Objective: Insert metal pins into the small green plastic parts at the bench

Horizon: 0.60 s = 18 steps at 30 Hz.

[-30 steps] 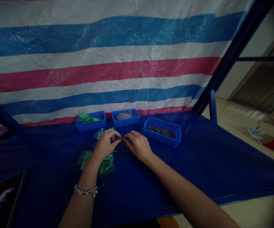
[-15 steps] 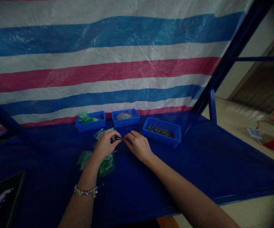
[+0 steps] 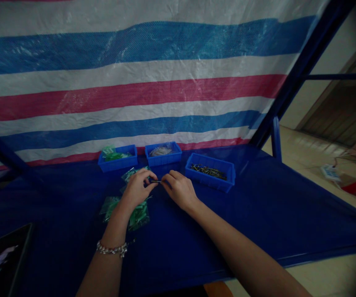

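Note:
My left hand point(image 3: 137, 187) and my right hand point(image 3: 179, 189) meet over the blue table point(image 3: 258, 214). Both pinch the ends of one thin dark screw point(image 3: 156, 181) held level between them. My left wrist wears a beaded bracelet point(image 3: 111, 248). Under and beside my left hand lie clear bags of green plastic parts point(image 3: 136, 214). To the right of my right hand stands a blue bin of dark screws point(image 3: 210, 171).
Two more blue bins stand at the back: one with green parts point(image 3: 118, 157), one with a clear bag point(image 3: 163, 152). A striped tarp point(image 3: 134, 82) hangs behind. A dark phone point(image 3: 1, 258) lies at the front left. The table's right edge drops to the floor.

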Tool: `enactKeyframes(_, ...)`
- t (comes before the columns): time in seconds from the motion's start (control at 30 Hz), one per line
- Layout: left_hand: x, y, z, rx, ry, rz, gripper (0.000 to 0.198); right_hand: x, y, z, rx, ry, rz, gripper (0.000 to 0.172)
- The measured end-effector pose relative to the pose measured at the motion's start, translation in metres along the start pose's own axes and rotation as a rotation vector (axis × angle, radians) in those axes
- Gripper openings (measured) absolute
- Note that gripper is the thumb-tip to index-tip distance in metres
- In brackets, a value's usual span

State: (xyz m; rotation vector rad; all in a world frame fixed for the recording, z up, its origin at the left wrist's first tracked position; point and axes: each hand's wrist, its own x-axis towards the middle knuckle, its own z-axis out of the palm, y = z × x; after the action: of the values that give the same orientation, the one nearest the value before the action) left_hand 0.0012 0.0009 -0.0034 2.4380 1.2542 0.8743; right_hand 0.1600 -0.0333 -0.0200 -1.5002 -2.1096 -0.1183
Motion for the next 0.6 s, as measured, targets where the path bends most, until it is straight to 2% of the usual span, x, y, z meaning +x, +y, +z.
enactKeyframes(0.6, 0.0002, -0.0006, 0.0007, 0.006, 0.019, 0.006, 0.006, 0.0003, -0.0020, -0.0028, -0.032, -0.051, 0.013, 0.016)
